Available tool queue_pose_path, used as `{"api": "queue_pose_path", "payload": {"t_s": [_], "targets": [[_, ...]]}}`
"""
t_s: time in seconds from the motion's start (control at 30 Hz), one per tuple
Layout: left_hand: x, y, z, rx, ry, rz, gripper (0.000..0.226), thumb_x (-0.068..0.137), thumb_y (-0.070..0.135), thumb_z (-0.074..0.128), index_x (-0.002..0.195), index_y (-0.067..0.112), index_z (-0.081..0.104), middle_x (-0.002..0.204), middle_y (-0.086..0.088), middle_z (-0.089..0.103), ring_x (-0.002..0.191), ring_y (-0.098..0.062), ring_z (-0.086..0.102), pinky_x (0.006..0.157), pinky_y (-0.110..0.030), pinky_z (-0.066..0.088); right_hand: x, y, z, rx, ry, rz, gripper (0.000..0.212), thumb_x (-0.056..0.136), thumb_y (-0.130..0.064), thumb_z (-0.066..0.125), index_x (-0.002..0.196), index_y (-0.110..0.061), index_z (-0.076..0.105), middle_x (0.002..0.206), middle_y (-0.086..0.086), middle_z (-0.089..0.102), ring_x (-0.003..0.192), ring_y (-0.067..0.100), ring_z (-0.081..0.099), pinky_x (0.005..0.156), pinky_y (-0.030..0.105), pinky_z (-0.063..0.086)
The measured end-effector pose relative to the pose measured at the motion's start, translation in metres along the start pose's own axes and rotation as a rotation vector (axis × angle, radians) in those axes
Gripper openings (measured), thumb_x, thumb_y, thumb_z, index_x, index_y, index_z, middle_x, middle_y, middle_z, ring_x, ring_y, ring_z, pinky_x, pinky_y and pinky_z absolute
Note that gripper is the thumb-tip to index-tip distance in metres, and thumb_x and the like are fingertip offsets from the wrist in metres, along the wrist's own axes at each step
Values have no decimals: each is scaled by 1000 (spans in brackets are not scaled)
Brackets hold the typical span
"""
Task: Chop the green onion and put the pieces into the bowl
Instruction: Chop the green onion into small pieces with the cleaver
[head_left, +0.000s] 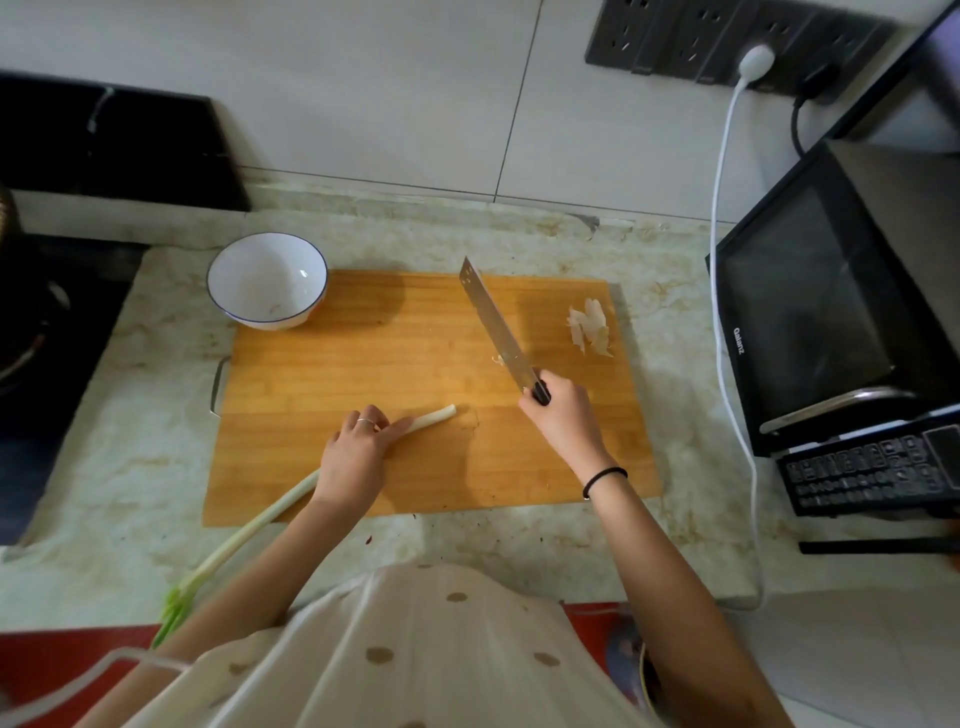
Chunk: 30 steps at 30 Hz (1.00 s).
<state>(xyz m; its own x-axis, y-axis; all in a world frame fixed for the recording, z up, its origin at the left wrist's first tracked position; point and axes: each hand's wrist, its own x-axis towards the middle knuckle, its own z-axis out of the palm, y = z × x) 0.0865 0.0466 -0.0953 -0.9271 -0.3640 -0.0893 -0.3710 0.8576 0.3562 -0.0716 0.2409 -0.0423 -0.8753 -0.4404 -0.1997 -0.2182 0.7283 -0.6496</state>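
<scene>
The long green onion with its white stalk and green leaves lay on a slant across the near part of the rectangular bamboo cutting board. Its long axis ran from near-left to far-right. The cut white end pointed toward the middle of the board, and the leafy end hung past the near-left edge of the pale marble bench.

My left grip was on the white stalk, fingers curled over it and forefinger laid along it, holding it down against the board. My right grip was closed round the black handle of the steel cleaver. I held the blade above the board, pointing away and to the left, well apart from the stalk's tip.

The white ceramic bowl with the blue rim stood upright at the far-left corner of the board, and its inside showed bare glaze with faint specks. A small heap of pale onion skins lay near the far-right corner.
</scene>
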Motion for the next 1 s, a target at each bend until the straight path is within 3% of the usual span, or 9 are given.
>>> {"api": "queue_pose_path", "payload": {"t_s": [0.07,0.17,0.23,0.33,0.47,0.63,0.8,1.0], "targets": [[0,1,-1,3,-15,-16,68,75,-18,46,127,24,56,105,-10,51,91,-29,46,67,-37,44,-1,-3,-3,51,-16,5,18,91,-16,51,74,-11,52,57,-1,37,47,13,34,46,23,26],[1,3,-2,-9,-16,-44,67,76,-17,43,128,24,54,106,-10,51,93,-28,45,68,-37,44,-8,-8,7,48,-46,27,29,90,-17,52,63,-17,41,54,-3,36,45,12,34,43,20,25],[-1,2,-4,-21,14,-89,70,72,-20,43,126,22,57,107,-11,52,93,-29,45,67,-37,43,-15,-8,15,148,-90,67,31,89,-18,53,63,-15,37,53,0,37,44,15,37,43,25,31],[-6,-4,-9,-30,73,-194,74,66,-22,43,125,21,56,109,-13,51,97,-31,44,66,-39,40,-29,-8,24,277,-167,121,28,89,-16,53,66,-11,38,50,7,38,35,14,39,41,26,35],[-13,-11,-13,-20,108,-283,74,64,-22,46,124,19,53,110,-16,51,98,-35,43,66,-43,41,-48,-7,40,442,-266,209,21,89,-10,53,71,-10,41,56,13,41,38,18,40,40,25,34],[-12,-11,-14,-10,131,-345,70,66,-23,44,122,18,52,108,-17,50,97,-35,44,66,-43,39,-52,6,42,502,-392,247,22,91,-11,55,72,-9,43,54,4,45,38,13,39,37,21,32],[-11,-11,-13,-14,114,-296,69,70,-21,45,124,20,51,110,-14,50,99,-32,44,69,-42,42,-24,28,10,444,-240,359,25,90,-7,52,68,-10,42,52,7,43,33,14,35,35,20,29],[-11,-6,-10,-13,67,-220,69,69,-19,45,125,21,51,112,-11,49,100,-30,43,71,-40,41,13,43,-41,241,-65,327,23,87,-5,51,67,-11,40,52,8,39,32,17,35,37,23,29]]}}
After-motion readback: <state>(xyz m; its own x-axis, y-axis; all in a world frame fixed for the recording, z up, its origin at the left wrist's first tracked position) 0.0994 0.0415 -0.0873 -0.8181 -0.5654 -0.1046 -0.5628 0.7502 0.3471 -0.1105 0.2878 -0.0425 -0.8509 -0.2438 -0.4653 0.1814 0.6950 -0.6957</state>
